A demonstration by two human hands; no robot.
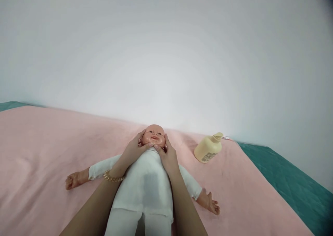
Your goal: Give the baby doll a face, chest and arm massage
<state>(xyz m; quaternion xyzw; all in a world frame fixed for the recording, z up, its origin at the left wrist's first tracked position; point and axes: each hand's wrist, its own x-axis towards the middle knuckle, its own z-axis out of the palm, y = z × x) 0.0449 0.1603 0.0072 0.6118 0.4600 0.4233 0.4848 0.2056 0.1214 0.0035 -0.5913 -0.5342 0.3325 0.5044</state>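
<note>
A baby doll [145, 184] in white clothes lies on its back on a pink blanket [39, 152], arms spread out to the sides. My left hand [134, 151] cups the left side of the doll's head [154, 135], thumb at the chin. My right hand [168, 156] touches the other side of the chin and cheek. A gold bracelet [112, 177] sits on my left wrist. Both forearms run along the doll's torso.
A cream pump bottle [208, 149] lies tilted on the blanket to the right of the doll's head. A teal sheet [286, 180] shows beyond the blanket's right edge and at the far left. A plain white wall rises behind.
</note>
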